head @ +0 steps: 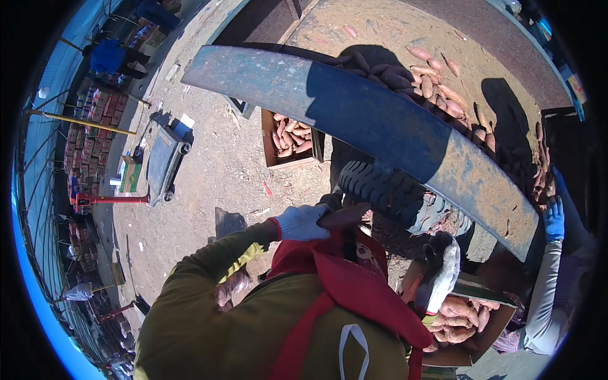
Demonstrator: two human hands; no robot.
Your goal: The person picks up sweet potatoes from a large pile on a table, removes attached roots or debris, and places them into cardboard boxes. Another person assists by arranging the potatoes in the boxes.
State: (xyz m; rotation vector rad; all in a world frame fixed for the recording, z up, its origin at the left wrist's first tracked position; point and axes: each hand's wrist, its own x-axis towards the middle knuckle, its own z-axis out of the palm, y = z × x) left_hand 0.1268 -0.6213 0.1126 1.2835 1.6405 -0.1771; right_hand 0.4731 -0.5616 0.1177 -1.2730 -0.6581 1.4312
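Observation:
My left hand (302, 223), in a white knit glove with a red cuff, grips one end of a sweet potato (346, 214) in front of my red apron (351, 280). My right hand (441, 273), gloved in white and grey, is raised with its fingers extended and no sweet potato visible in it. Below and beside it stands a cardboard box (494, 327) holding several sweet potatoes (457, 318). Ahead of me runs a long dark panel (375, 118), half in shadow. Beyond it a heap of sweet potatoes (427, 78) lies on a sandy bed with raised sides.
Under the panel is a treaded tire (370, 190). Another box (294, 164) of sweet potatoes stands on the ground. A platform scale (164, 156) and stacked cartons (95, 128) are at left. A co-worker's blue-gloved hand (554, 219) reaches to the heap at right. Another person (107, 57) is farther off.

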